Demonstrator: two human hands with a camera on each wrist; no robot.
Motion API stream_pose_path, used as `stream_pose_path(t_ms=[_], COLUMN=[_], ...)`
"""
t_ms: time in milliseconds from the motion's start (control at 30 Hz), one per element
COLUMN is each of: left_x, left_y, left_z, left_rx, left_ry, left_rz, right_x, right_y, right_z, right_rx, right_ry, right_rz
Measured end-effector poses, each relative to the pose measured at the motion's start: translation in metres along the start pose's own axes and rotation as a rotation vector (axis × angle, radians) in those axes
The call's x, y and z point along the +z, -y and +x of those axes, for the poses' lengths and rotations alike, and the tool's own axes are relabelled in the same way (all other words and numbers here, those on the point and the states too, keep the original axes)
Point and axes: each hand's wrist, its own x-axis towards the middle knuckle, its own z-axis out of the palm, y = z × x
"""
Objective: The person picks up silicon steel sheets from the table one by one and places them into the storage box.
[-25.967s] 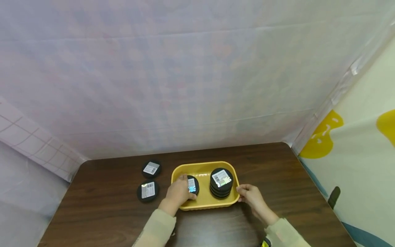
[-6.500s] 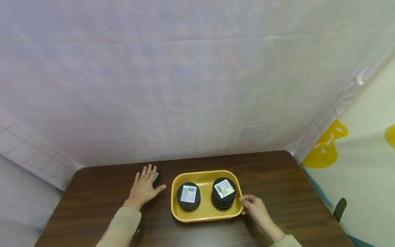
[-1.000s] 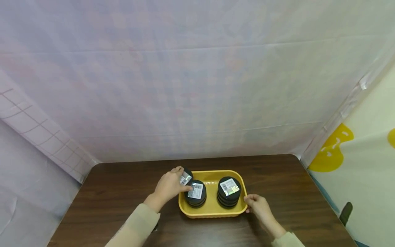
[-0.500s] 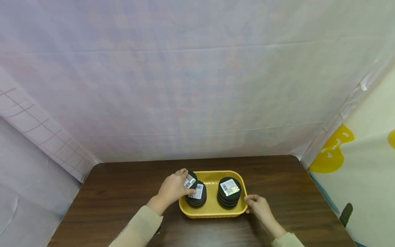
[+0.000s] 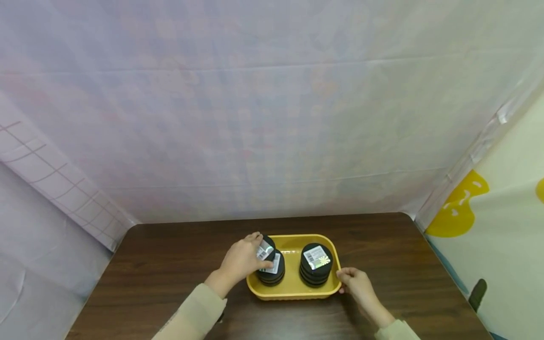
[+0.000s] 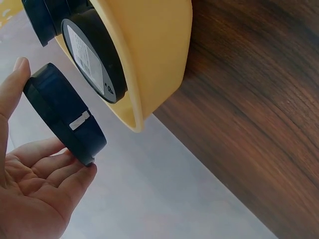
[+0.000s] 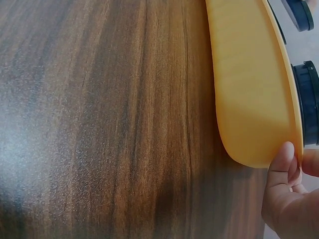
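My left hand holds a flat, round black container with a silver barcode label. In the left wrist view the container is tilted, thumb on one edge and fingers on the opposite one, with a gap to the tray. It overlaps the left stack of similar containers inside the yellow tray. A taller stack stands in the tray's right half, its top label showing a shiny hologram. My right hand pinches the tray's right rim; the right wrist view has its thumb against the wall.
The tray stands on a dark wood-grain table. A pale cloth hangs behind the far edge, and a cloth with yellow prints hangs at the right.
Two containers once lay left of the tray; the last has been picked up. Over the last second my left hand carried it right, over the left stack. My right hand stayed at the rim.
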Motion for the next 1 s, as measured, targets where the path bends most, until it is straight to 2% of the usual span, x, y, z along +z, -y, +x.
stream_pose_path(t_ms=[800,1000], left_x=[0.0009,0.0019], left_y=[-0.0085,-0.0097], left_z=[-0.0034,-0.0043], left_rx=[0.019,0.038], left_ry=[0.034,0.023], left_rz=[-0.008,0.003], right_x=[0.0001,0.0004], right_y=[-0.0013,0.0007], right_z=[0.0009,0.0001], right_rx=[0.004,-0.008], right_ry=[0.005,-0.002], right_rz=[-0.003,-0.018])
